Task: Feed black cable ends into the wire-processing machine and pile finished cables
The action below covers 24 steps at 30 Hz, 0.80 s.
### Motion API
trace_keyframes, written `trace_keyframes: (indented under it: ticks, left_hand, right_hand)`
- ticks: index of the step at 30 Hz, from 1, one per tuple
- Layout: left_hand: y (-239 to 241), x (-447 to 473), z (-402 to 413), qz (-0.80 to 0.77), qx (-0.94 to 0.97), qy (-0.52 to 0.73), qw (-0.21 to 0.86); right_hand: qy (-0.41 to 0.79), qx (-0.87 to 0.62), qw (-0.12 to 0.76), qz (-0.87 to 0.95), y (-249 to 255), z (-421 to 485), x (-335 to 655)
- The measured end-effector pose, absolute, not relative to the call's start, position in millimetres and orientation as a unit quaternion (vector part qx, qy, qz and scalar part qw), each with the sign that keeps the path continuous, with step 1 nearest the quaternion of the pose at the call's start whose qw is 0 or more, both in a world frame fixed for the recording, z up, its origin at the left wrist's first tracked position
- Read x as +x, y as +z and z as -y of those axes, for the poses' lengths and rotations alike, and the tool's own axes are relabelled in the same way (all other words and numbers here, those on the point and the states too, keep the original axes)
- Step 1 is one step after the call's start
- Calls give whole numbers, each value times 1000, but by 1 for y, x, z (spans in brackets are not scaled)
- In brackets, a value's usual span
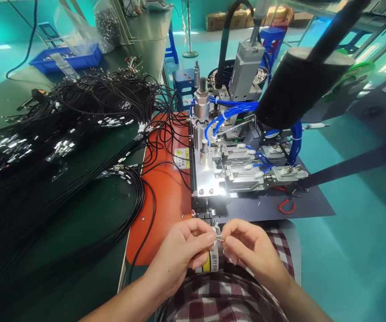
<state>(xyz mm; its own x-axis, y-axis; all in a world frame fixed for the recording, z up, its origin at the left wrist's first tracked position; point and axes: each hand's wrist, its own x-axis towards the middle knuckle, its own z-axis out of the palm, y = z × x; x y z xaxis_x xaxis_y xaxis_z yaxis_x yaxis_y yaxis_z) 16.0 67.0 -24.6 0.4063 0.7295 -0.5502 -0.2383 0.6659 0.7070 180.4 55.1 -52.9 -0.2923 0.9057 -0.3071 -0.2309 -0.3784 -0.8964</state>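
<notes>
Close in front of my body, my left hand (193, 243) pinches thin coloured wires (219, 238) between thumb and forefinger. From the other side, my right hand (246, 243) pinches the same wires, its fingertips a short gap away. Where the wires run inside my palms is hidden. Just beyond my hands stands a metal bench machine (243, 165) with clamps, cylinders and blue air tubes (235, 109). A white label with a yellow patch (209, 263) shows below my fingers.
Black cables (89, 197) with metal ends lie in bundles on the dark green table (89, 250) at left. An orange machine base (166, 201) adjoins it. Red-handled pliers (287, 205) rest on the grey plate at right. A blue bin (65, 58) stands far left; a black cylinder (290, 87) overhangs the machine.
</notes>
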Motion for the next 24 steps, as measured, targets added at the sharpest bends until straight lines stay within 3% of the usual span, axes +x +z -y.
trace_keyframes:
  ticks: [16,24]
  left_hand:
    - [-29,11,-65,-433,282,232,824]
    - [-24,12,-64,-424,248,282,824]
  right_hand:
    - [738,-370,339,450,-58,-61,188]
    - [727,-379,346,457,-59,-57,189]
